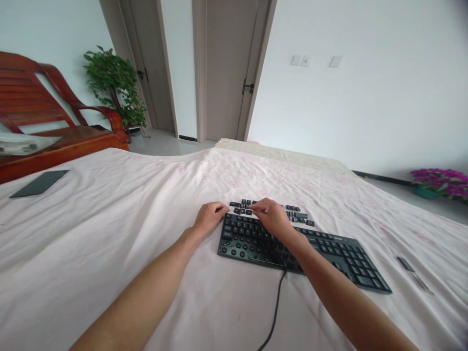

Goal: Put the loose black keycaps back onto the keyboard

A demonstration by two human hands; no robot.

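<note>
Writing: none can be read; the legends on the keys are too small and blurred to be made out.
Keyboard: a black plastic corded keyboard, long and rectangular, is laid on the bed directly under the hands; round sockets are seen in its lower left rows where caps are missing.
Cable: a thin black cable is run from the keyboard's near edge toward the person, between the two forearms.
Loose keycaps: small black square plastic keycaps are scattered on the sheet just beyond the fingertips, touching or just beside the keyboard's far edge.
Left hand: it is rested at the keyboard's far left corner, fingers curled inward; whether anything is pinched cannot be told.
Right hand: it is laid over the keyboard's upper rows, fingertips bent toward the loose keycaps; a grip on a cap cannot be confirmed.
Hands together: they are held close, a small gap being left between them.
Bed sheet: a pale pink, softly creased cloth sheet with a faint floral print is spread under everything.
Flat dark slab: a thin dark rectangular object is laid well left of the left hand.
Small tool: a slim dark and metallic item is laid well right of the right hand.
</note>
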